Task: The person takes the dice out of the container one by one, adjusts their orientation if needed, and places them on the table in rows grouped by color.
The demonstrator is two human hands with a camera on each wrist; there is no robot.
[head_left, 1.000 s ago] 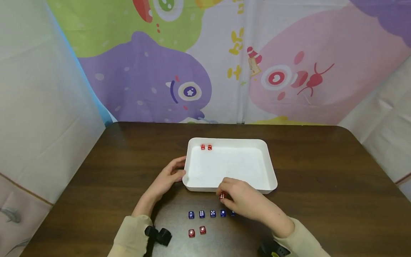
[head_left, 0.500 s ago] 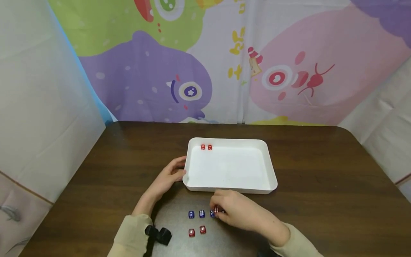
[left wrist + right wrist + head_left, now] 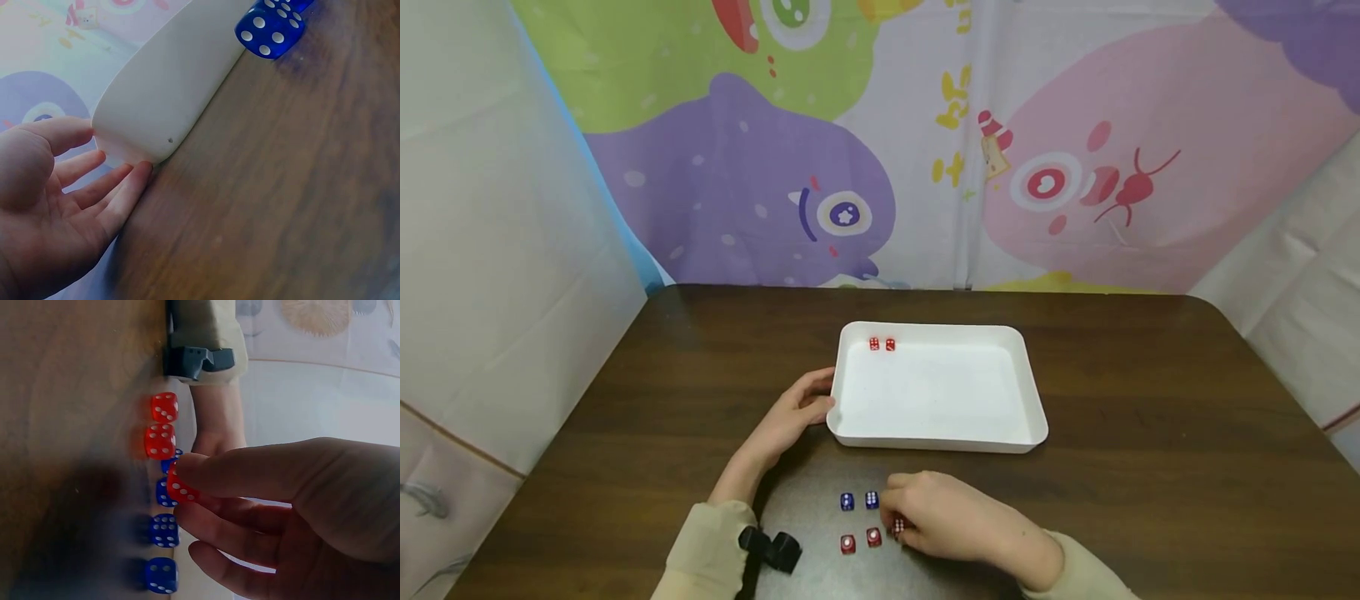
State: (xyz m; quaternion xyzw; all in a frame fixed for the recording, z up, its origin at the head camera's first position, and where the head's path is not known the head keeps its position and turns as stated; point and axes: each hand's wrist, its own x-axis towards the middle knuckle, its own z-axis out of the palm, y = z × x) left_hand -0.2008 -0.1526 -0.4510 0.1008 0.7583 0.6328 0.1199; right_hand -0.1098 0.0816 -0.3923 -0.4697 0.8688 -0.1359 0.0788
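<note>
My right hand (image 3: 951, 518) pinches a red die (image 3: 180, 485) between thumb and fingers, low over the table beside two red dice. Those two, a left one (image 3: 847, 544) and a right one (image 3: 874, 537), show one white pip on top. Behind them runs a row of blue dice (image 3: 847, 502); my right hand covers part of this row in the head view, while the right wrist view shows several blue dice (image 3: 164, 530). My left hand (image 3: 786, 422) touches the left side of a white tray (image 3: 936, 444), its fingers (image 3: 119, 206) fairly straight against the outer wall.
Inside the tray's back left corner sit two more red dice (image 3: 882, 344). The dark wooden table (image 3: 1150, 467) extends on both sides. A cartoon-printed cloth (image 3: 925, 167) hangs behind its far edge.
My right hand has come from the tray's front edge, over the blue row, toward me with the red die, and is now beside the two front red dice. My left hand stays put.
</note>
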